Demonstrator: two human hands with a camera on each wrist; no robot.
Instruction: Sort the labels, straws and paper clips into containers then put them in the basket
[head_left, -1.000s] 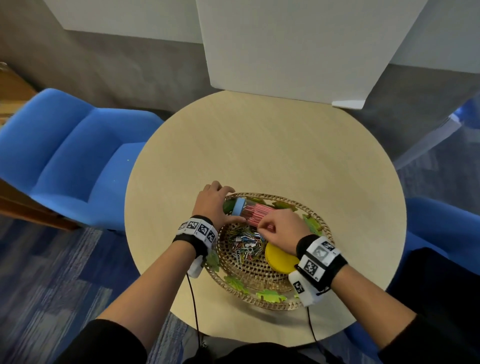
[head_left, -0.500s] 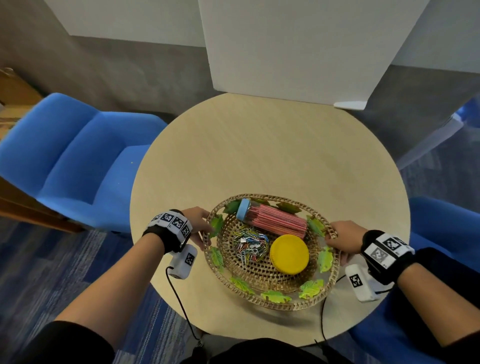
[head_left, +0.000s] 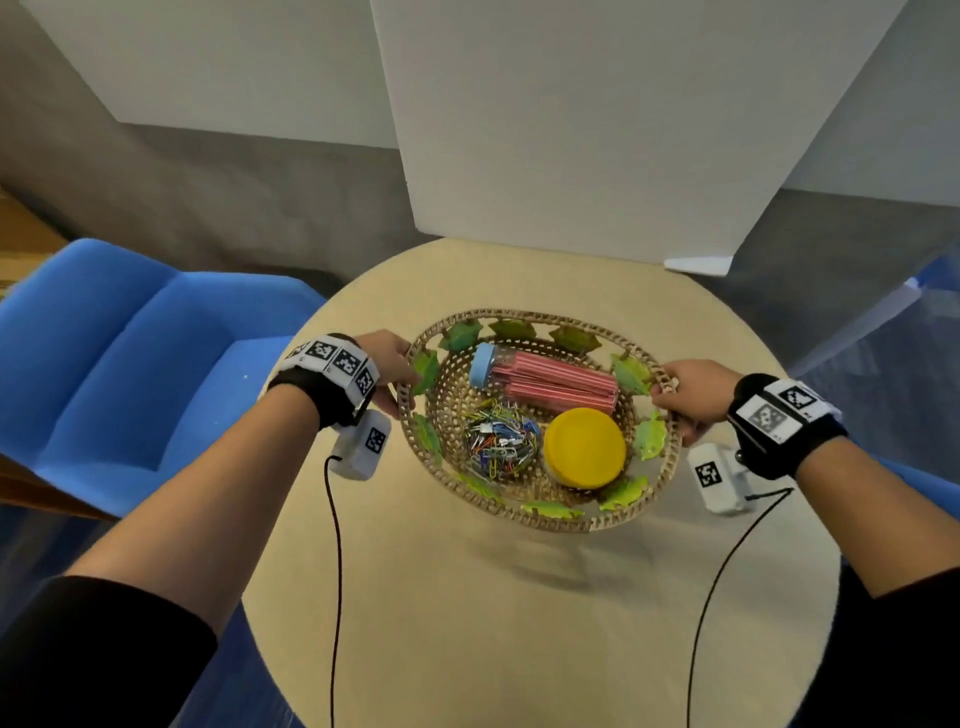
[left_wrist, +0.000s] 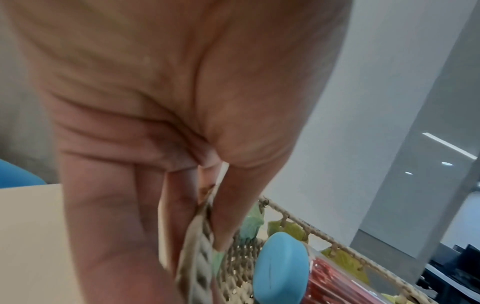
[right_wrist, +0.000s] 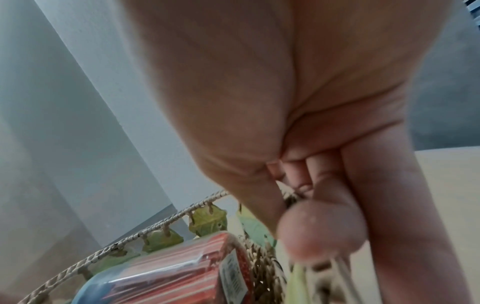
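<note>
A round wicker basket (head_left: 540, 517) with green leaf trim hangs above the round table, casting a shadow below it. My left hand (head_left: 392, 371) grips its left rim, thumb inside and fingers outside (left_wrist: 202, 236). My right hand (head_left: 691, 395) grips the right rim (right_wrist: 291, 199). Inside lie a clear jar of red straws (head_left: 558, 384) with a blue lid (left_wrist: 281, 269), a clear tub of coloured paper clips (head_left: 498, 447), and a container with a yellow lid (head_left: 584, 447). What the yellow-lidded container holds is hidden.
The beige round table (head_left: 519, 623) lies under the basket. A white board (head_left: 597, 130) stands at its far edge. A blue chair (head_left: 130, 374) sits to the left, another blue seat (head_left: 924, 478) at the right. Wrist-camera cables hang over the table.
Both hands left the jars inside the basket, moved out to opposite rims and gripped them. The basket has since risen off the table and shifted away from me.
</note>
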